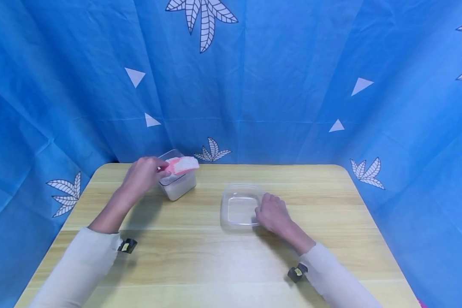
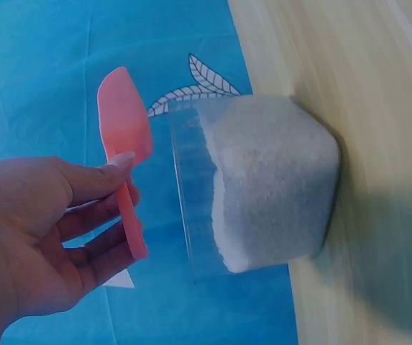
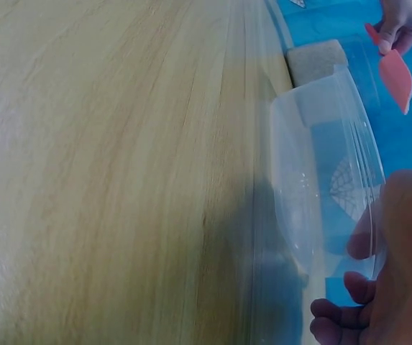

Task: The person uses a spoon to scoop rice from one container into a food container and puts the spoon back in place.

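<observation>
My left hand (image 1: 143, 174) pinches the handle of a small pink scoop (image 2: 124, 111) between thumb and fingers. White grainy stuff (image 1: 186, 164) is heaped on the scoop in the head view. The scoop hangs just above the opening of a clear deep tub (image 1: 182, 188), which is largely filled with the same-looking pale grains (image 2: 277, 180). My right hand (image 1: 274, 213) grips the near right corner of a shallow clear plastic container (image 1: 225, 209), the thumb (image 3: 362, 237) inside the wall and the other fingers outside. No contents show in this container.
Both containers stand on a light wooden table (image 1: 200, 256), the tub at the back left and the shallow one near the middle. A blue patterned curtain (image 1: 277, 85) hangs close behind the table and along both sides.
</observation>
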{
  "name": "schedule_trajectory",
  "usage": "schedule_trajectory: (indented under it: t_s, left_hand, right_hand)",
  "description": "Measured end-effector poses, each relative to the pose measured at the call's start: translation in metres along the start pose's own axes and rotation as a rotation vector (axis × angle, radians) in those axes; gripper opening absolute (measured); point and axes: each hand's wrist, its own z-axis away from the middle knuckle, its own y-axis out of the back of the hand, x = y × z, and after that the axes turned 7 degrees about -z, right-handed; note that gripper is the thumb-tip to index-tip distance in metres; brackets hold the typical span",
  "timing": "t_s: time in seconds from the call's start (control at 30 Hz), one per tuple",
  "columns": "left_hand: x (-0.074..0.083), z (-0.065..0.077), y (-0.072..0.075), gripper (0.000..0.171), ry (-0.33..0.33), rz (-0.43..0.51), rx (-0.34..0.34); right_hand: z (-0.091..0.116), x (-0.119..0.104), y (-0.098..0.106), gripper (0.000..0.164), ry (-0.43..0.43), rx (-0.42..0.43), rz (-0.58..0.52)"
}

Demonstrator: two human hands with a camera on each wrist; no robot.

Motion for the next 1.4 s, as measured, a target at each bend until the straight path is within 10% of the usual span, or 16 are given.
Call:
schedule_trajectory:
  t_s: [1.4]
  left_hand:
    - [0.069,0.006,-0.045,0.027,-0.163,0.069,0.001]
  right_hand:
    - [0.001,0.0,0.0,0.022,0.008,0.031,0.013]
